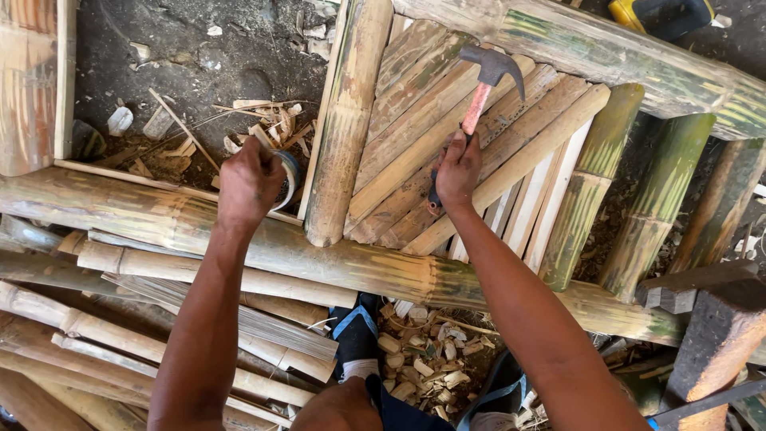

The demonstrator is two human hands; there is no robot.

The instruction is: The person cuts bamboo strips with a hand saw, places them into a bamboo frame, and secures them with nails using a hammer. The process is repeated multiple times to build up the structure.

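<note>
Hammer (479, 96) sits in the right hand (457, 172), fist clenched low on the red shaft, head raised over the slats (447, 136) of a bamboo frame. Left hand (249, 185) is clenched on a small round tin (288, 177) just beside the upright pole (347, 128). Good striking here, I judge, wants a firm grip near the shaft's end, a square blow, and the left hand kept well off the slats. Packages: a yellow-and-dark object (662, 14) lies at the top edge; its kind is unclear, and no labels or signs show.
</note>
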